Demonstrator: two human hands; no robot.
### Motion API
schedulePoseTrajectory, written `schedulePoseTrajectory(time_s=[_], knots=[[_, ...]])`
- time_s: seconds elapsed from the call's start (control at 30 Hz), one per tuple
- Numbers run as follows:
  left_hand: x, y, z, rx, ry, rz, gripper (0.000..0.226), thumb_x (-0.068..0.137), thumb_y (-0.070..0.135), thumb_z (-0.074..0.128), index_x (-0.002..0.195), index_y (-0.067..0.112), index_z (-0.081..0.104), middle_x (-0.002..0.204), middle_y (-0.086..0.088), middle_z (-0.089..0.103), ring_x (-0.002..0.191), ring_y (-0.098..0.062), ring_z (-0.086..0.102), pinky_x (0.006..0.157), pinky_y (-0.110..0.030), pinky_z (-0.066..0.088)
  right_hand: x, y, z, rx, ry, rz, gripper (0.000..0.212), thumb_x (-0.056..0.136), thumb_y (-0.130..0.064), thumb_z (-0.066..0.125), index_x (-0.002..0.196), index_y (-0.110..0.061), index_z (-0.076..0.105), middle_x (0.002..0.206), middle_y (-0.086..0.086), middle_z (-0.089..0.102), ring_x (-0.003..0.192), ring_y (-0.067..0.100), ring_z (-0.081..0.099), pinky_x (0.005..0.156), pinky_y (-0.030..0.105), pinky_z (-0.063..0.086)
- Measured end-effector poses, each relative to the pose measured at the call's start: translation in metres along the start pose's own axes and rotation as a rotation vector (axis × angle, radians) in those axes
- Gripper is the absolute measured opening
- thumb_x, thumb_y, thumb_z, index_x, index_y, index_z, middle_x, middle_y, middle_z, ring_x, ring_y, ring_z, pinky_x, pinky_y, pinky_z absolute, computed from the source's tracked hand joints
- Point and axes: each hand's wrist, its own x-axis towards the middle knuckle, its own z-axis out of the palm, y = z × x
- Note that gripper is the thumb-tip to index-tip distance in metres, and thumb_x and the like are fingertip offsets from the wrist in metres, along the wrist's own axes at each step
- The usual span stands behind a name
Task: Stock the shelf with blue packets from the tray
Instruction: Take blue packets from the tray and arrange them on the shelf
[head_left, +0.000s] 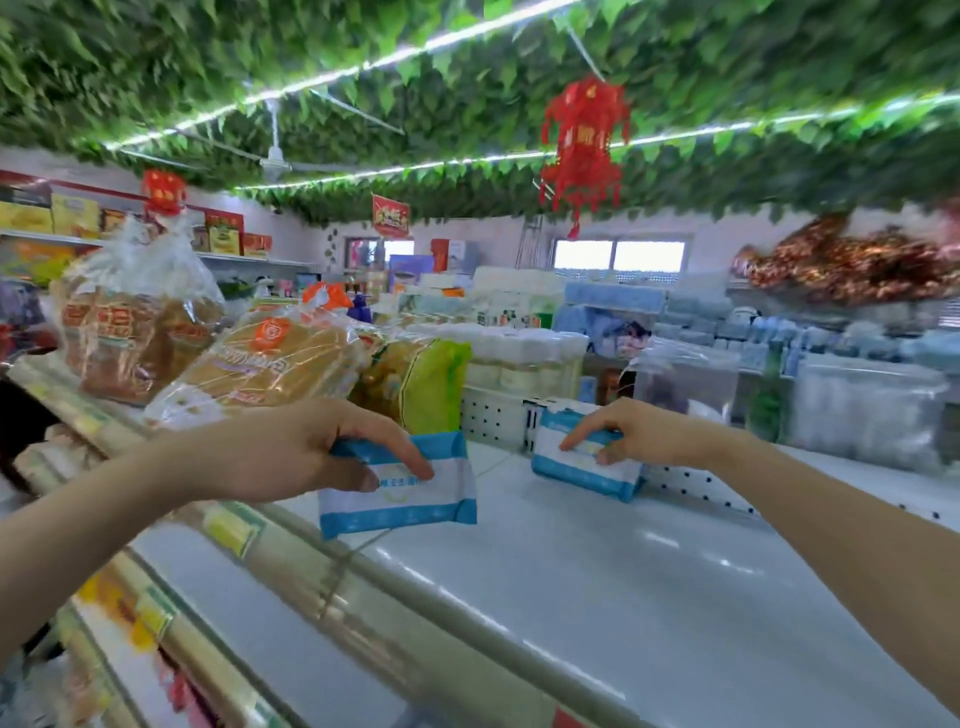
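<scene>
Centre of frame: my left hand (291, 452) pinches a blue-and-white soft plastic packet (410, 499) above the front edge of the white metal shelf (623, 571). Centre right: my right hand (639, 431) grips a second blue-and-white packet (576, 467) standing on the shelf. Judged risk: once released, the slick upright packet topples forward; the raised one slips from its shallow pinch.

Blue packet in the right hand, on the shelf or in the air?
On the shelf: the blue packet stands on its bottom edge, right hand gripping its top.
</scene>
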Motion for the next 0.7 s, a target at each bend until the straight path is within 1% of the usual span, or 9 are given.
schedulePoseTrajectory(time_s=[0.07,0.13,0.23,0.33,0.4,0.5,0.6,0.67,0.7], knots=[[0.016,0.005,0.002,-0.018,-0.015,0.007,0.045,0.102,0.011,0.062,0.116,0.052,0.071,0.128,0.024,0.065,0.099,-0.003,0.065,0.079,-0.014,0.046,0.0,-0.001,0.001,-0.022,-0.019,-0.031,0.047,0.092,-0.006,0.071,0.121,-0.042,0.071,0.138,-0.015,0.057,0.127,0.007,0.051,0.119,0.041,0.034],[0.032,0.008,0.004,-0.036,-0.025,0.002,0.043,0.102,0.01,0.061,0.116,0.049,0.073,0.129,0.022,0.065,0.1,-0.003,0.065,0.08,-0.016,0.05,-0.001,-0.002,0.005,-0.086,-0.022,-0.029,0.047,0.093,-0.01,0.072,0.124,-0.045,0.068,0.141,-0.013,0.052,0.128,0.011,0.043,0.119,0.044,0.029],[0.056,0.011,0.01,-0.073,-0.048,-0.011,0.042,0.103,0.01,0.06,0.116,0.047,0.074,0.132,0.019,0.062,0.105,-0.007,0.066,0.088,-0.023,0.057,-0.002,-0.006,0.012,-0.281,-0.004,0.003,0.047,0.093,-0.022,0.072,0.126,-0.054,0.062,0.16,-0.018,0.034,0.142,0.018,0.023,0.118,0.057,0.015],[0.082,0.011,0.014,-0.061,-0.069,0.008,0.044,0.102,0.009,0.061,0.115,0.049,0.074,0.133,0.021,0.058,0.11,-0.011,0.064,0.088,-0.022,0.058,-0.003,-0.004,0.014,-0.322,0.017,-0.006,0.05,0.092,-0.025,0.073,0.129,-0.056,0.059,0.162,-0.025,0.027,0.147,0.019,0.016,0.116,0.06,0.013],[0.102,0.01,0.017,-0.06,-0.078,0.015,0.045,0.101,0.007,0.062,0.114,0.048,0.074,0.131,0.024,0.056,0.113,-0.01,0.062,0.087,-0.019,0.057,-0.006,0.0,0.01,-0.285,0.086,-0.02,0.053,0.09,-0.025,0.075,0.13,-0.056,0.059,0.159,-0.025,0.032,0.146,0.019,0.021,0.117,0.06,0.017],[0.136,0.008,0.023,-0.028,-0.102,0.032,0.046,0.099,0.008,0.064,0.114,0.05,0.074,0.131,0.023,0.057,0.115,-0.009,0.06,0.094,-0.023,0.056,-0.015,0.013,-0.003,-0.207,0.266,-0.012,0.053,0.089,-0.022,0.077,0.125,-0.057,0.06,0.148,-0.02,0.048,0.138,0.018,0.036,0.113,0.059,0.028],[0.173,0.011,0.032,-0.02,-0.138,0.062,0.046,0.097,0.004,0.065,0.115,0.045,0.075,0.131,0.021,0.058,0.117,-0.01,0.058,0.091,-0.019,0.054,-0.03,0.03,-0.015,-0.178,0.358,-0.033,0.052,0.09,-0.023,0.076,0.124,-0.059,0.059,0.135,-0.025,0.057,0.129,0.014,0.047,0.105,0.059,0.042],[0.197,0.014,0.041,-0.009,-0.162,0.086,0.044,0.096,0.001,0.066,0.117,0.038,0.077,0.132,0.017,0.059,0.117,-0.012,0.058,0.088,-0.017,0.055,-0.043,0.035,-0.022,-0.17,0.383,-0.043,0.049,0.093,-0.024,0.074,0.124,-0.059,0.06,0.126,-0.028,0.059,0.115,0.009,0.054,0.1,0.052,0.049],[0.208,0.016,0.047,0.012,-0.17,0.1,0.043,0.096,-0.001,0.066,0.117,0.034,0.077,0.133,0.016,0.06,0.118,-0.013,0.058,0.091,-0.018,0.055,-0.05,0.036,-0.025,-0.161,0.392,-0.05,0.046,0.093,-0.023,0.073,0.123,-0.056,0.061,0.122,-0.027,0.06,0.107,0.006,0.057,0.096,0.048,0.052]])
